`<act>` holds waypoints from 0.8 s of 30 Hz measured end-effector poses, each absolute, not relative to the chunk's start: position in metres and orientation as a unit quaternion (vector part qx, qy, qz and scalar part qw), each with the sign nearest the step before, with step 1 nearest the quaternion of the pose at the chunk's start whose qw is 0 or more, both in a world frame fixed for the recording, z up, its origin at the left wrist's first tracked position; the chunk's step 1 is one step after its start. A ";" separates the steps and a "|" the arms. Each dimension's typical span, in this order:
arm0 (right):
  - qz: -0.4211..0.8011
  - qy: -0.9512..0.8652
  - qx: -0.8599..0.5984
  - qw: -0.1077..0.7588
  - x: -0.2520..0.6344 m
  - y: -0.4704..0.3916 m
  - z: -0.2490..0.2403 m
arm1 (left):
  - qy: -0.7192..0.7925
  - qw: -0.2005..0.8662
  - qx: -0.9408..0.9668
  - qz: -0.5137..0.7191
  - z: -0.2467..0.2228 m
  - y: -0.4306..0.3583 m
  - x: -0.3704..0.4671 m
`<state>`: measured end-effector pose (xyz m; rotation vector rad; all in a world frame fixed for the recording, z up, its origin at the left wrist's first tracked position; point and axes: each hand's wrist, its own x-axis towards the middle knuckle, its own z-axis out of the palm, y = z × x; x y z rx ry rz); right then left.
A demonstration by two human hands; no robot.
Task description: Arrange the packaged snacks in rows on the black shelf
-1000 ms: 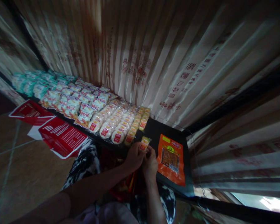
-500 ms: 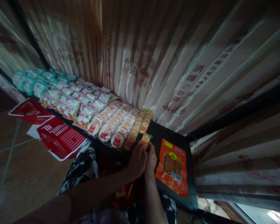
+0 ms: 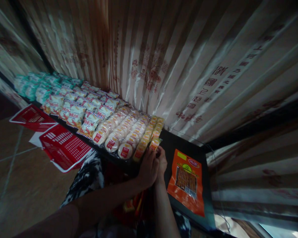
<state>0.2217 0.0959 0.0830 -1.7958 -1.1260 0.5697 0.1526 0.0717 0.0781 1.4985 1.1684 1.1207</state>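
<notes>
Side by side, my left hand [image 3: 148,168] and my right hand [image 3: 162,162] are closed on one small yellow snack packet [image 3: 155,144], its printed end showing above my fingertips. It is held at the near end of the right-hand row of yellow snack packets [image 3: 158,127]. Left of it runs another row of such packets, then several rows of round white crackers [image 3: 125,150] in clear wrappers with red labels. An orange snack bag [image 3: 186,181] with a picture of brown sticks lies flat to the right of my right hand.
White-and-orange snack bags [image 3: 72,114] and teal packets [image 3: 31,87] fill the left of the black table [image 3: 170,142]. A red bag [image 3: 66,145] with white print sits by its front edge. Pleated curtains [image 3: 149,59] hang behind. Yellow and red packets [image 3: 129,205] show dimly below my arms.
Both hands have moved slightly forward with the yellow packet, up to the near end of its row. The view has shifted a little; the rows look otherwise the same.
</notes>
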 end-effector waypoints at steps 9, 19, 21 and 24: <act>0.219 -0.475 -0.720 0.456 0.225 0.106 0.076 | 0.468 0.456 0.616 0.440 0.076 0.077 0.153; 0.200 -0.484 -0.723 0.450 0.228 0.113 0.073 | 0.463 0.464 0.602 0.456 0.075 0.087 0.158; 0.185 -0.484 -0.726 0.451 0.228 0.114 0.072 | 0.450 0.458 0.615 0.457 0.074 0.085 0.155; 0.182 -0.479 -0.728 0.455 0.229 0.114 0.069 | 0.439 0.441 0.632 0.462 0.073 0.081 0.151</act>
